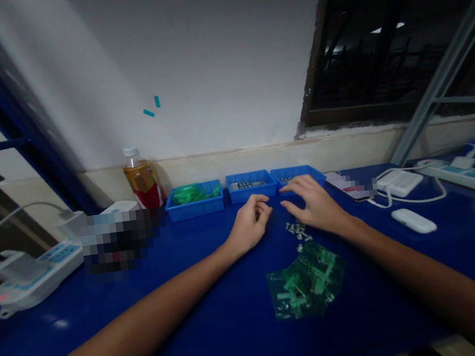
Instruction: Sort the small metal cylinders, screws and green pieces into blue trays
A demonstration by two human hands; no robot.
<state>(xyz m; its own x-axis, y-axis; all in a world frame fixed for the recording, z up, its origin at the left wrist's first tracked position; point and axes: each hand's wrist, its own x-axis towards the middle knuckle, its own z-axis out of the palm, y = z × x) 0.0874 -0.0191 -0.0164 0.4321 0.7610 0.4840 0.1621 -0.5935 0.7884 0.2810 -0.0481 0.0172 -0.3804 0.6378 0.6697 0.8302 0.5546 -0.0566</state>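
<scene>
My left hand (250,223) is above the blue table in front of the middle blue bin (253,193). Its fingers curl toward the thumb; anything between them is too small to make out. My right hand (313,203) reaches in front of the right blue bin (317,175), thumb and index finger apart, with nothing visible in it. Just below that hand, several small metal screws (298,231) lie loose on the table. Nearer to me, green-tinted clear plastic bags (304,282) with small parts inside lie overlapping. Metal parts fill the middle bin.
The left blue bin (195,208) contains green plastic bags. A drink bottle (142,181) stands behind it. Power strips (52,261) with plugs and cables occupy the left side. To the right are a white charger (400,182) with its cable and a white earbud case (413,221).
</scene>
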